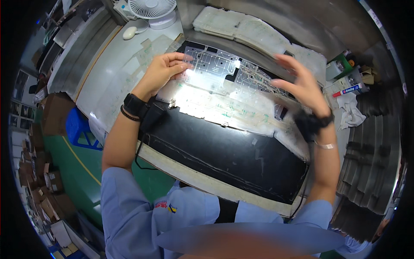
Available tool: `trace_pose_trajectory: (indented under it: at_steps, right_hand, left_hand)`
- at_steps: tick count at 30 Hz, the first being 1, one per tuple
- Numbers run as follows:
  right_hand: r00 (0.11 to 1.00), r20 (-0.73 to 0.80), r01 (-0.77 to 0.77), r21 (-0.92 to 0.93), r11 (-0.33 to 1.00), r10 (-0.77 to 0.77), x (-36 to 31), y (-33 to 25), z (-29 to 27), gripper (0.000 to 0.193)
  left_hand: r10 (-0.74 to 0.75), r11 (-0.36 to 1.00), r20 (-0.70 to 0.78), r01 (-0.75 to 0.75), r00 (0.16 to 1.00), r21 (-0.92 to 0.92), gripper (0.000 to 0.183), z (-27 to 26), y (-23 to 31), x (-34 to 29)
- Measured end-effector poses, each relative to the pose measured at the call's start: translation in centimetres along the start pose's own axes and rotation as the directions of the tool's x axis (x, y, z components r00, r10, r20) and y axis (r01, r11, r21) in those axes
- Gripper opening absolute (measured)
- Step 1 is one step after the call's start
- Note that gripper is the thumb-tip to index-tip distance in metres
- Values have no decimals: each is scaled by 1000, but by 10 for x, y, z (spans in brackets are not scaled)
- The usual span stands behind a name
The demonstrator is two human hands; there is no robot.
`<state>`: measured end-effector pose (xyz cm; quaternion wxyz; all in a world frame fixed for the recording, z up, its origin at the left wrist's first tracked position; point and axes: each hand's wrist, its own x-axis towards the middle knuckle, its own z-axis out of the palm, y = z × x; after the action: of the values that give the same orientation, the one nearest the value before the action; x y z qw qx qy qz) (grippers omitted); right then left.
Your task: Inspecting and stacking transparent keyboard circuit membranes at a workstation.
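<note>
A clear film sheet printed with pale circuit-like lines (211,64) lies over the far part of a worktop fixture. My left hand (166,71) is at the sheet's left edge, its thumb and fingertips closed on that edge. My right hand (299,84) hovers by the sheet's right end, thumb and fingers apart, slightly blurred by motion; it holds nothing that I can see. Nearer to me, a shiny translucent strip with green marks (211,101) runs along the hinged edge of a black panel (224,151). Both wrists carry black bands with a dark box-like piece.
Behind the fixture lies a stack of whitish sheets (241,28). At the back left are a white fan (153,8) and a pale computer mouse (129,33). On the right are a marker pen (347,90), crumpled tissue (350,111) and grey stacked sheets (371,159). A blue stool (79,129) stands left.
</note>
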<state>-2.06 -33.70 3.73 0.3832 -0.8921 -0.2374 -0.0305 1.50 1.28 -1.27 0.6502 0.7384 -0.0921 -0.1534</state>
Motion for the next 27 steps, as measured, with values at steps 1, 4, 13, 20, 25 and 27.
trace_pose_trajectory:
  at_steps: [1, 4, 13, 20, 25, 27]
  right_hand:
    - [996, 49, 72, 75, 995, -76, 21, 5, 16, 62]
    - [981, 190, 18, 159, 987, -49, 57, 14, 56, 65]
    - [960, 259, -200, 382, 902, 103, 67, 22, 67, 35]
    - [956, 229, -265, 389, 882, 186, 62, 32, 46, 29]
    - [981, -148, -79, 272, 959, 122, 53, 41, 21, 12]
    - [995, -75, 85, 313, 946, -65, 37, -22, 38, 8]
  left_hand:
    - [-12, 1000, -4, 12, 1000, -10, 27, 0, -1, 1]
    - [-29, 999, 24, 30, 999, -26, 26, -2, -6, 5]
    - [-32, 998, 19, 31, 999, 56, 25, -6, -6, 2]
    - [-41, 999, 18, 40, 999, 32, 26, -8, -11, 5]
    - [-44, 999, 28, 44, 999, -19, 25, -1, -3, 7]
    - [-50, 998, 7, 50, 999, -25, 25, -5, -5, 5]
